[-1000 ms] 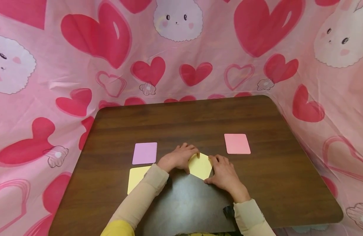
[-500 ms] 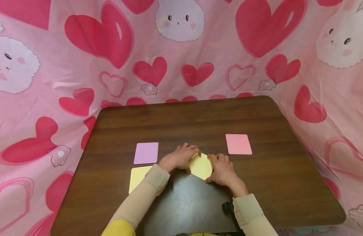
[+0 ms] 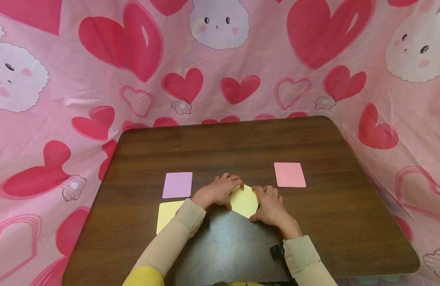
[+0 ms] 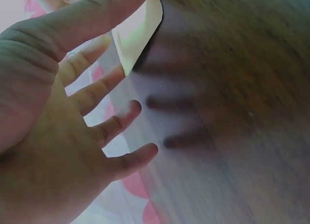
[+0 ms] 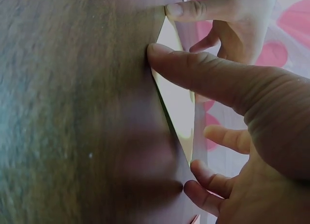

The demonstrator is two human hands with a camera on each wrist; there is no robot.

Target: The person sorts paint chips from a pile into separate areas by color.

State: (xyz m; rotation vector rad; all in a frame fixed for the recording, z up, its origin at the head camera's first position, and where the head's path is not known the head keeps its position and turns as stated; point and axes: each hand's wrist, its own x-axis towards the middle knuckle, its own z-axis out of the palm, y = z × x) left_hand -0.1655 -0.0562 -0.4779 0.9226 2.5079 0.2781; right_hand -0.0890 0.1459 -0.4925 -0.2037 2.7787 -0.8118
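A pale yellow card (image 3: 244, 201) lies between my two hands over the middle of the table, its outline angular and partly covered by fingers. My left hand (image 3: 220, 191) holds its left side, thumb on the near edge and fingertips at the far edge. On the right side, my right hand (image 3: 271, 206) grips it the same way, the thumb at the near corner. A dark shadow runs under the card (image 5: 175, 95) in the right wrist view; whether it is lifted, I cannot tell. In the left wrist view, the other fingers spread loosely past the card (image 4: 140, 32).
A purple square card (image 3: 177, 185) lies left of my hands, above a yellow square card (image 3: 168, 214) partly covered by my left forearm. A pink square card (image 3: 290, 174) lies at the right. A grey sheet (image 3: 230, 246) covers the table (image 3: 220, 147) near me. Pink heart-printed cloth (image 3: 238, 59) surrounds it.
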